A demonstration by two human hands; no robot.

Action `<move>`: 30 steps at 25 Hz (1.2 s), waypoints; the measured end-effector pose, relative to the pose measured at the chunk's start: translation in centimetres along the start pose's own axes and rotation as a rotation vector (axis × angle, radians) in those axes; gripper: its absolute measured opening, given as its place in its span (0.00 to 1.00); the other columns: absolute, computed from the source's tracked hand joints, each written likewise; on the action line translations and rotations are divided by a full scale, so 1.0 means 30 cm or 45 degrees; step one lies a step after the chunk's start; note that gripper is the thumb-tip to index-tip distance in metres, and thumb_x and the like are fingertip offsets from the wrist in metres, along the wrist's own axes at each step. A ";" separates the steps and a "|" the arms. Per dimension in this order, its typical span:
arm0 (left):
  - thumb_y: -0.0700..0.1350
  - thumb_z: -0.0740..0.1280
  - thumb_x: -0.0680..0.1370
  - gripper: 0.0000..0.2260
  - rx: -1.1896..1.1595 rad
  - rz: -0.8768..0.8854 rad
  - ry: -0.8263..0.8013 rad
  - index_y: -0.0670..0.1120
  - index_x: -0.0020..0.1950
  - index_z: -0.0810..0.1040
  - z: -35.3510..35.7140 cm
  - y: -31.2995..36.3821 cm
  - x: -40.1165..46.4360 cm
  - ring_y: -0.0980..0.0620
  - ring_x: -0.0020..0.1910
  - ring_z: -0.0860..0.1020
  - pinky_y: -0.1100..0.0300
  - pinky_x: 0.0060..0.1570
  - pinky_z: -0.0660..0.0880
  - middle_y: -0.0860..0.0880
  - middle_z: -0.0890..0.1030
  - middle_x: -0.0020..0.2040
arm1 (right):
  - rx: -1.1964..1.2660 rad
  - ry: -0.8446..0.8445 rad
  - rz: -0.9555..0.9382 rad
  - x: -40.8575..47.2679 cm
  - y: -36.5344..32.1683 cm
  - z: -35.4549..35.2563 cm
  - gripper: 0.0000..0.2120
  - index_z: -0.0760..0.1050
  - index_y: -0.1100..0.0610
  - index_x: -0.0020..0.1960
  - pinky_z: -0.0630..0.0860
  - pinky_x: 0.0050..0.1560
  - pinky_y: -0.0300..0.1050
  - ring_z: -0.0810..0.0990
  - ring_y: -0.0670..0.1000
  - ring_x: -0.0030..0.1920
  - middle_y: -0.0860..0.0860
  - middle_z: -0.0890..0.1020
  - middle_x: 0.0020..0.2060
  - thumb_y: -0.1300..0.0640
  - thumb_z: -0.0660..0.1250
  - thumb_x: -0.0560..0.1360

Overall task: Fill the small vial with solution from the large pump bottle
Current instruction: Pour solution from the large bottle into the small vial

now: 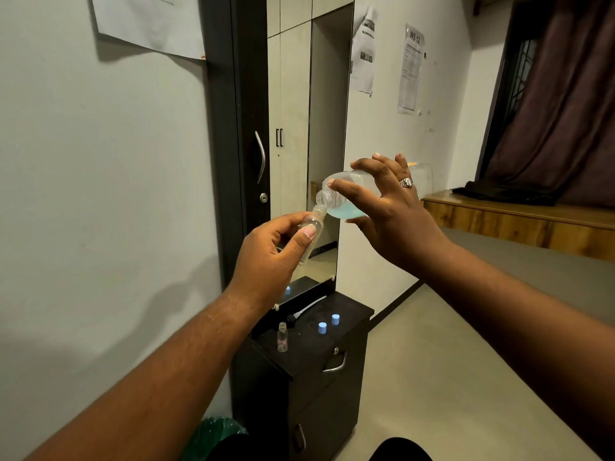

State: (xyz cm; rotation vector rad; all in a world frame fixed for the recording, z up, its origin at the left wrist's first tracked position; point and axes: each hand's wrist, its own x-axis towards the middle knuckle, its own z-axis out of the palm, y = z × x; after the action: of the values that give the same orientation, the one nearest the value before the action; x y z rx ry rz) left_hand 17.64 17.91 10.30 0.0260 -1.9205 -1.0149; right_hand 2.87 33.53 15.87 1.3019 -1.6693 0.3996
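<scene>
My right hand (389, 211) grips the large clear bottle (346, 194), tipped on its side with its open neck pointing down-left. Blue solution pools near that neck. My left hand (269, 257) holds a small clear vial (311, 224) tilted, its mouth touching the big bottle's neck. Both are held in the air in front of a mirror. The pump head with its white tube (307, 309) lies on the black cabinet below.
The black cabinet (306, 371) carries a second open vial (282, 337) and two blue caps (322, 327), (335, 319). A tall mirror (309, 144) stands behind it against the wall. A wooden ledge (519, 221) runs along the right. A green bag (216, 434) lies on the floor.
</scene>
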 end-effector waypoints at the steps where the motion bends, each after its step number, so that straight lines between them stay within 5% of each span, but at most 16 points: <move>1: 0.48 0.66 0.82 0.14 -0.001 0.001 0.000 0.48 0.67 0.79 0.000 -0.001 0.001 0.73 0.53 0.77 0.75 0.48 0.75 0.62 0.80 0.54 | -0.001 -0.003 -0.002 0.001 0.000 -0.002 0.31 0.72 0.51 0.73 0.56 0.74 0.71 0.65 0.69 0.73 0.65 0.71 0.70 0.62 0.75 0.72; 11: 0.49 0.65 0.82 0.14 0.033 0.017 -0.013 0.49 0.67 0.79 0.000 -0.003 0.018 0.60 0.54 0.80 0.72 0.47 0.77 0.54 0.82 0.57 | -0.044 0.001 -0.032 0.016 0.022 0.005 0.31 0.72 0.50 0.73 0.55 0.75 0.70 0.65 0.69 0.73 0.65 0.71 0.70 0.61 0.75 0.72; 30: 0.48 0.65 0.82 0.15 0.034 0.013 -0.010 0.48 0.68 0.78 0.000 0.007 0.026 0.61 0.53 0.79 0.67 0.50 0.78 0.53 0.81 0.57 | -0.055 0.003 -0.051 0.032 0.035 0.008 0.31 0.72 0.51 0.72 0.55 0.74 0.71 0.65 0.69 0.73 0.65 0.71 0.69 0.61 0.76 0.72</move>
State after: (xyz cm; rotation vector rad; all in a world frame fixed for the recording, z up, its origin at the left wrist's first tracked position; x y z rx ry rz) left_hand 17.28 17.72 11.01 0.0275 -1.9399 -0.9837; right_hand 1.86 33.20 16.83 1.3004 -1.6385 0.3397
